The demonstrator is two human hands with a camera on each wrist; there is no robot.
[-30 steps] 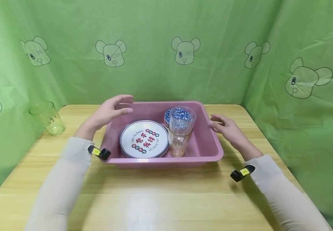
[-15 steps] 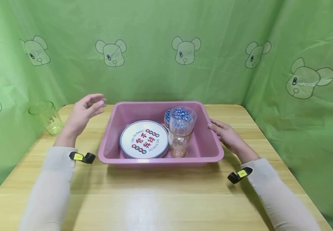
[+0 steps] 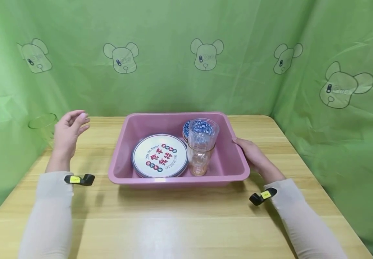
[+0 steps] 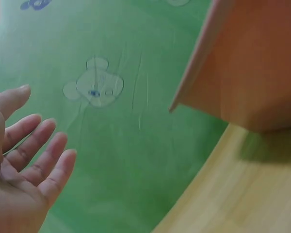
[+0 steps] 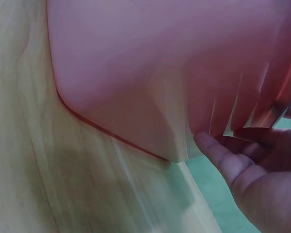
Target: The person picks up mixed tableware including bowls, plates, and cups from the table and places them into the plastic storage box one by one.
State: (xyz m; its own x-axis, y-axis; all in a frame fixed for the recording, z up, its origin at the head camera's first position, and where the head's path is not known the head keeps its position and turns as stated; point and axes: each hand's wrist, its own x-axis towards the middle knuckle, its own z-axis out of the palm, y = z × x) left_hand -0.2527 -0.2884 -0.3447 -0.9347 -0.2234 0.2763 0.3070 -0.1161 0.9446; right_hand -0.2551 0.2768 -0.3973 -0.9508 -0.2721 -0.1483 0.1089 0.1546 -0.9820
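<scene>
My left hand [image 3: 66, 135] is raised left of the pink plastic basin [image 3: 178, 181], fingers loosely bent and holding nothing. Just beyond it, partly hidden by the hand, stands a yellow-green drinking glass [image 3: 40, 126] at the table's left side. My right hand [image 3: 254, 156] grips the basin's right rim, its fingers [image 5: 216, 150] against the outer wall below. Inside the basin lies a stack of round white plates [image 3: 160, 156] with red lettering. Beside them stand a clear glass [image 3: 202, 138] and an amber glass [image 3: 199, 162], nested together, with blue-patterned dishes [image 3: 187, 130] behind.
The wooden table [image 3: 173, 223] extends in front of the basin. A green curtain [image 3: 163, 86] with printed bear heads closes off the back and both sides.
My left hand has drawn away leftward from above the basin's left rim towards the yellow-green glass. My right hand has closed on the basin's right rim. The basin has hardly moved.
</scene>
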